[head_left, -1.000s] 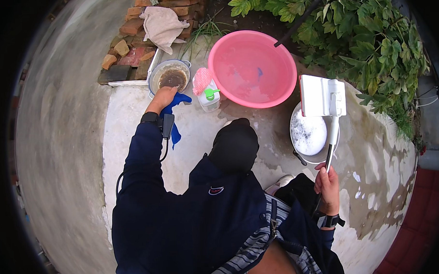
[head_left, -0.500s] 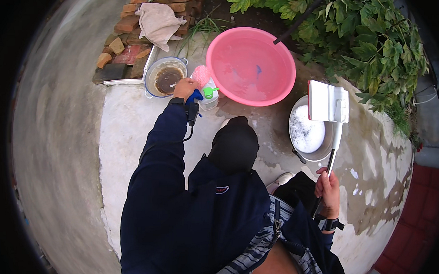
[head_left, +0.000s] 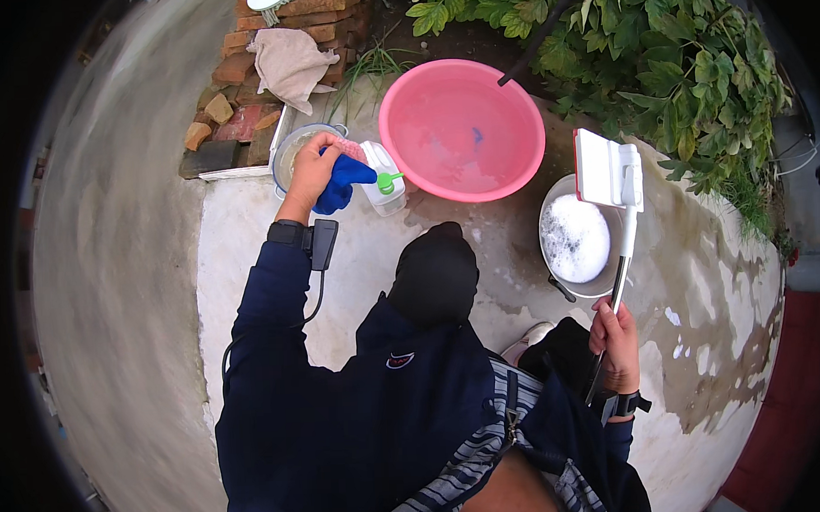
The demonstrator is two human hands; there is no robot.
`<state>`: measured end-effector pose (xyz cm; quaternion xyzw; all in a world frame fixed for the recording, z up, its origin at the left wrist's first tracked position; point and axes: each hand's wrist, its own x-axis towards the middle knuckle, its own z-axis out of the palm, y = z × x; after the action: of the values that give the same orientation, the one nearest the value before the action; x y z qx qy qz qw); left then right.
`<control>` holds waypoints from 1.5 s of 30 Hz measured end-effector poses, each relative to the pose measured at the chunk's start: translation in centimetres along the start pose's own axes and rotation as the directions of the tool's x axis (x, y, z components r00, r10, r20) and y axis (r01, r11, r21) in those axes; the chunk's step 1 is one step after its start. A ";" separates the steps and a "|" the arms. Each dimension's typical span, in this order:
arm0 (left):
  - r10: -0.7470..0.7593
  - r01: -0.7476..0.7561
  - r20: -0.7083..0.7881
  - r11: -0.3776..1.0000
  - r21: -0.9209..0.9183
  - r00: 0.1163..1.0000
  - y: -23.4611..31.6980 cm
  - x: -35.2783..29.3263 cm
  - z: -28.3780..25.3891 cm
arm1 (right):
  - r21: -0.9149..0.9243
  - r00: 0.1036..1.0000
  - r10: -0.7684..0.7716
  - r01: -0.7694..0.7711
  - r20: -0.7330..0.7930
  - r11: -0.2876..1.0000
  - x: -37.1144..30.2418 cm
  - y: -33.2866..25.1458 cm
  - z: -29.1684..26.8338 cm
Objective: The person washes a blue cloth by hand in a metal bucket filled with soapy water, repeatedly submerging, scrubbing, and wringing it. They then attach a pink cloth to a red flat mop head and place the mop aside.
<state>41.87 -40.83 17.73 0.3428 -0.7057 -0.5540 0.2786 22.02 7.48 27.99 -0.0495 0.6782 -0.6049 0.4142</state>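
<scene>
The pink mesh scrubber (head_left: 353,150) has shifted toward the left hand (head_left: 311,171), which pinches a limp blue cloth (head_left: 337,184) beside the white plastic tub (head_left: 386,195), leaving its top more accessible, while the right hand (head_left: 617,339) grips a white flat-headed mop (head_left: 608,171).

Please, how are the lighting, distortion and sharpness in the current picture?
Head view: light looks soft, without hard shadows on the concrete; head view: the foam shows very bright; head view: the red surface looks bowed by the fisheye; head view: blue cloth and left hand show no strong blur.
</scene>
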 end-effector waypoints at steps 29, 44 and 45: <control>0.314 0.379 0.844 0.786 -0.488 0.436 20.5 -13.7 26.6 | -0.159 0.876 -0.470 0.451 -0.109 0.878 0.4 -4.5 0.3; 0.002 0.383 0.954 0.916 -0.123 0.301 16.6 -11.1 27.3 | 0.554 0.940 -0.237 0.065 0.244 0.830 0.2 -3.8 -2.3; -0.021 0.442 0.963 0.891 -0.103 0.267 16.5 -11.2 27.3 | 0.560 0.944 -0.230 0.061 0.236 0.826 0.1 -3.9 -2.1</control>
<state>24.67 -13.35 27.29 -0.0037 -0.5600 -0.7990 -0.2191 18.93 8.02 31.14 -0.0708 0.4027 -0.7888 0.4589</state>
